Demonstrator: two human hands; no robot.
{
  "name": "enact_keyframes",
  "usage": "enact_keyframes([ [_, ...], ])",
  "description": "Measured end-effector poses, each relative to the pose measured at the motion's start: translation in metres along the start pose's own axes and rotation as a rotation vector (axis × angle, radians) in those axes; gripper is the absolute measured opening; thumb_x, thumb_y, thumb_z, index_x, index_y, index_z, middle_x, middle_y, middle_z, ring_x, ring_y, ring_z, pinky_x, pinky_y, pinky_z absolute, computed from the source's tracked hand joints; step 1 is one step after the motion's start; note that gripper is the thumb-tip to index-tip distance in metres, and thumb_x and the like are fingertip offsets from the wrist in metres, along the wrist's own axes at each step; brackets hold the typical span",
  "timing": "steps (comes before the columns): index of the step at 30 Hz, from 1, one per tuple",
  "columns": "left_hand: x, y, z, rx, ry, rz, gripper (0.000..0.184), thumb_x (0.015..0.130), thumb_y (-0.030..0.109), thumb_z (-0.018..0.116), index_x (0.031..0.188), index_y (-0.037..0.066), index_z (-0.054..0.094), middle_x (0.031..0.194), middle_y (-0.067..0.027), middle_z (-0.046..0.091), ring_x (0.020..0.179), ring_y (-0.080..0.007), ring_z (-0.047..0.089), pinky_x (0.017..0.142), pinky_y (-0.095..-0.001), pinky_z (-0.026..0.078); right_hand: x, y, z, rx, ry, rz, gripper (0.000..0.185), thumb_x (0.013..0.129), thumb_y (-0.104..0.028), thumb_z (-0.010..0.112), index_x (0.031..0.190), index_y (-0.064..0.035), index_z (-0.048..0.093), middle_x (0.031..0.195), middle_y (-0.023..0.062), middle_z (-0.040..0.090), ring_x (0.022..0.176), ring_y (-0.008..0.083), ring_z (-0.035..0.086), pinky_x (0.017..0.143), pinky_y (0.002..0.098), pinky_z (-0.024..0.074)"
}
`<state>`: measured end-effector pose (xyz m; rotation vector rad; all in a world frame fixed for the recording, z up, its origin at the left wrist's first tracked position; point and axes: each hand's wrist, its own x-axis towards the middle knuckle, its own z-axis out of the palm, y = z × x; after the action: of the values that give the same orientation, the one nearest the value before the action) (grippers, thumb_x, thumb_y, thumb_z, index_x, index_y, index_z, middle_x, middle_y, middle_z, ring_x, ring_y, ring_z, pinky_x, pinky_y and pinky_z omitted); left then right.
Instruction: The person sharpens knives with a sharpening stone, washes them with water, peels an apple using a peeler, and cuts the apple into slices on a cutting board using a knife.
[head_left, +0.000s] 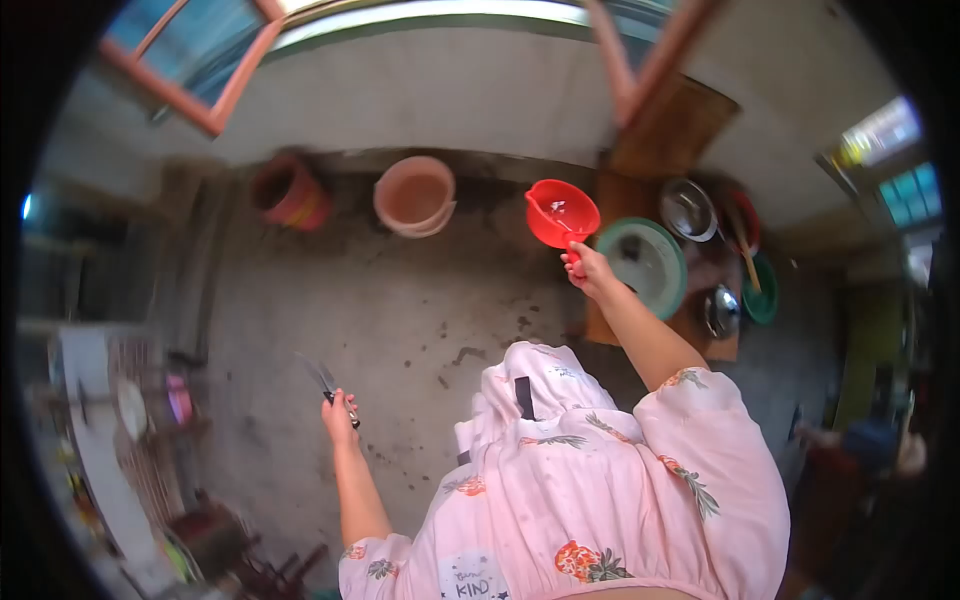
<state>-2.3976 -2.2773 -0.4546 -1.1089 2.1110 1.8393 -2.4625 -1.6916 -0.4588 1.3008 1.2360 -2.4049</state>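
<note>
Dipper [562, 213] juts beyond the right hand [588, 272], which is wrapped around its handle; the left hand [341, 411] grips a knife [325, 379], blade pointing forward.

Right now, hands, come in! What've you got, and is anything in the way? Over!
Left grip: closed on knife. Right grip: closed on red dipper by its handle. Maybe in the way: green-rimmed basin, beside the dipper in view.
</note>
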Motion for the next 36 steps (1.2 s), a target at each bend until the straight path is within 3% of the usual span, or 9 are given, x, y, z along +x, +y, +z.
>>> enact_keyframes([
  [4, -0.002, -0.034, -0.122, -0.161, 0.276, -0.033, 0.021, 0.089, 0.024, 0.058, 0.096, 0.005, 0.055, 0.081, -0.0081, 0.064, 0.061, -0.0129, 0.055, 0.054, -0.0268, 0.045, 0.024, 0.041, 0.11, -0.102, -0.052, 0.064, 0.019, 0.088, -0.025, 0.059, 0.094, -0.0076, 0.056, 0.077, 0.0057, 0.061, 0.057, 0.0123, 0.054, 0.046, 0.0229, 0.0459],
  [14, -0.118, -0.078, -0.218, -0.459, 0.949, -0.286, 0.026, 0.088, 0.027, 0.057, 0.103, 0.006, 0.058, 0.085, -0.0052, 0.063, 0.066, -0.0135, 0.054, 0.057, -0.0261, 0.042, 0.242, 0.04, 0.318, -0.296, -0.226, 0.282, 0.017, 0.092, -0.023, 0.047, 0.099, -0.0084, 0.051, 0.071, 0.0064, 0.058, 0.055, 0.0151, 0.056, 0.045, 0.023, 0.0475],
  [19, -0.223, -0.126, -0.243, -0.519, 1.223, -0.415, 0.017, 0.087, 0.023, 0.058, 0.088, 0.006, 0.059, 0.077, -0.004, 0.061, 0.06, -0.0137, 0.054, 0.048, -0.0245, 0.043, 0.275, 0.031, 0.405, -0.255, -0.096, 0.255, 0.035, 0.09, -0.031, 0.055, 0.113, -0.0061, 0.043, 0.094, 0.0161, 0.059, 0.064, 0.0196, 0.062, 0.051, 0.0237, 0.0517],
  [20, -0.242, -0.134, -0.241, -0.554, 1.247, -0.428, 0.016, 0.087, 0.023, 0.057, 0.085, 0.007, 0.059, 0.073, -0.0034, 0.059, 0.058, -0.0135, 0.053, 0.047, -0.0248, 0.042, 0.303, 0.033, 0.401, -0.295, -0.201, 0.422, 0.042, 0.09, -0.03, 0.056, 0.119, -0.0048, 0.039, 0.106, 0.0192, 0.057, 0.073, 0.0249, 0.063, 0.056, 0.0266, 0.0534],
  [23, -0.293, -0.169, -0.244, -0.632, 1.213, -0.514, 0.017, 0.086, 0.024, 0.056, 0.078, 0.009, 0.057, 0.07, -0.0018, 0.058, 0.057, -0.0131, 0.051, 0.049, -0.0251, 0.038, 0.289, 0.066, 0.402, -0.359, -0.093, 0.233, 0.042, 0.091, -0.029, 0.055, 0.119, -0.0023, 0.038, 0.108, 0.0196, 0.057, 0.076, 0.0259, 0.063, 0.057, 0.0282, 0.0534],
  [27, -0.345, -0.233, -0.243, -0.674, 1.236, -0.578, 0.023, 0.087, 0.029, 0.052, 0.074, 0.011, 0.054, 0.064, -0.0007, 0.054, 0.053, -0.0124, 0.047, 0.048, -0.0254, 0.035, 0.246, 0.114, 0.349, -0.526, -0.007, 0.3, 0.018, 0.091, -0.022, 0.052, 0.096, -0.006, 0.047, 0.085, 0.013, 0.062, 0.062, 0.0204, 0.059, 0.056, 0.0283, 0.0534],
  [31, -0.395, -0.345, -0.261, -0.98, 1.102, -0.642, 0.026, 0.089, 0.032, 0.05, 0.075, 0.011, 0.054, 0.061, -0.0005, 0.051, 0.051, -0.0127, 0.046, 0.047, -0.025, 0.033, 0.178, 0.173, 0.292, -0.796, 0.152, 0.261, 0.01, 0.083, -0.016, 0.059, 0.079, -0.0101, 0.052, 0.064, 0.0031, 0.049, 0.047, 0.0159, 0.046, 0.048, 0.0287, 0.0501],
  [34, -0.399, -0.364, -0.267, -0.98, 1.015, -0.662, 0.024, 0.09, 0.031, 0.051, 0.076, 0.011, 0.054, 0.062, -0.0004, 0.052, 0.05, -0.0119, 0.046, 0.043, -0.0249, 0.032, 0.122, 0.222, 0.257, -1.026, 0.2, 0.105, 0.01, 0.072, -0.007, 0.062, 0.064, -0.0044, 0.056, 0.06, 0.006, 0.048, 0.044, 0.019, 0.047, 0.041, 0.0312, 0.0443],
  [36, -0.374, -0.378, -0.295, -0.968, 1.114, -0.604, 0.02, 0.09, 0.029, 0.052, 0.079, 0.012, 0.055, 0.062, 0.0004, 0.052, 0.05, -0.011, 0.047, 0.042, -0.0249, 0.033, 0.119, 0.254, 0.239, -1.521, 0.017, 0.076, 0.014, 0.072, -0.01, 0.062, 0.061, -0.0033, 0.057, 0.058, 0.0075, 0.05, 0.044, 0.0204, 0.049, 0.039, 0.0354, 0.0402],
])
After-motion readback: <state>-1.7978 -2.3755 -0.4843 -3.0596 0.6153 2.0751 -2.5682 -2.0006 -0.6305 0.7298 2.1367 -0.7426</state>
